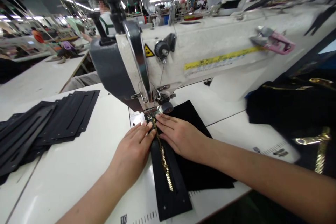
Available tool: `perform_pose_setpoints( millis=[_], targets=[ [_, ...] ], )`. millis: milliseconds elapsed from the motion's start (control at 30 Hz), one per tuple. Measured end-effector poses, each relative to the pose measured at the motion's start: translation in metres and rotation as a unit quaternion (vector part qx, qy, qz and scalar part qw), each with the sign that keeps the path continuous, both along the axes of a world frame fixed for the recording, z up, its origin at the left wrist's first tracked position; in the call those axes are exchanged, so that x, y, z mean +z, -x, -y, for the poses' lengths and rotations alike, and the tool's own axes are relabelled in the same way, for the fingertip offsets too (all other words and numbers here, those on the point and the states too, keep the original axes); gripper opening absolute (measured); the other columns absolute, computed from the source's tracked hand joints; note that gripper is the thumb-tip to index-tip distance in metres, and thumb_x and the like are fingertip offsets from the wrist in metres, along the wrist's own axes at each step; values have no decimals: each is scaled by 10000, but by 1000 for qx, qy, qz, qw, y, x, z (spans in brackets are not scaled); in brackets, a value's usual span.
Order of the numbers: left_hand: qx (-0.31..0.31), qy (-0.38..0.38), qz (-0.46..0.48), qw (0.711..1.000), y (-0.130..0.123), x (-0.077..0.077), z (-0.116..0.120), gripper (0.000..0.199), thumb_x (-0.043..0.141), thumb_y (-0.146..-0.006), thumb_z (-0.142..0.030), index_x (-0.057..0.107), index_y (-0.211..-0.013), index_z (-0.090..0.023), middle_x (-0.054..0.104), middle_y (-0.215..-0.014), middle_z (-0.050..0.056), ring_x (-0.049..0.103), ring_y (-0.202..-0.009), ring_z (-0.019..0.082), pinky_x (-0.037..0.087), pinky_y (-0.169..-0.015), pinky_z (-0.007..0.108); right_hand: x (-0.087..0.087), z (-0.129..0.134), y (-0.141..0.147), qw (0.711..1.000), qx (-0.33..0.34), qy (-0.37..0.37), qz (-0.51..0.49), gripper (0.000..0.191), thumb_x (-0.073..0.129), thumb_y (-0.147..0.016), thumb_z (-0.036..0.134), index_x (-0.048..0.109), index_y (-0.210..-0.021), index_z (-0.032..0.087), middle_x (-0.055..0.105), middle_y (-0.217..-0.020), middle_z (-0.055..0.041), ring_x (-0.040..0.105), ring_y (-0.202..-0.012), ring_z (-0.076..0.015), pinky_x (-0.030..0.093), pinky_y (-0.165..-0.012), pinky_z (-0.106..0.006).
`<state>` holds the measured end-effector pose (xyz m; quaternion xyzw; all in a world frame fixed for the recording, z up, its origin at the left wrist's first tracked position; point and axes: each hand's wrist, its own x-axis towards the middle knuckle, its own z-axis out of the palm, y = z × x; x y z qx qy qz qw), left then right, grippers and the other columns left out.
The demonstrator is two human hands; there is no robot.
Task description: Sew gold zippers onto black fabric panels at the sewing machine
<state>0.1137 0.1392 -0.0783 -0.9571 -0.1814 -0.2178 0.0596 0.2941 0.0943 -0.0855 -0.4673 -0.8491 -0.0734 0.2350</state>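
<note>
Beside slotted black pieces [76, 113] on the table [65, 168], the left hand [135, 148] lies flat, fingers loosely together, as the gold zipper [169, 178] and black strip [172, 204] run beneath the sewing machine [223, 31], flanked (presumably for straightness) by the flat, slightly spread right hand [183, 138].

Left of the sewing machine [210, 45], slotted panels [65, 117] lie overlapping on the surface [78, 168]; right of it, zippered pieces [278, 108]; before it, a zippered strip [170, 182].
</note>
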Motion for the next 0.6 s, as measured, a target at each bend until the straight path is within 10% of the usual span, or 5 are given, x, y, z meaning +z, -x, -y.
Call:
perform_pose_setpoints(
  millis=[600],
  targets=[
    [60,19,9,998,-7,6,-1,301,421,-748,-48,591,-990,-105,588,-964,142,572,-900,252,526,-779,422,6,-12,-9,998,49,-11,31,298,367,-880,115,567,-1075,14,546,-1151,-192,470,-1129,-241,387,-982,-382]
  ],
)
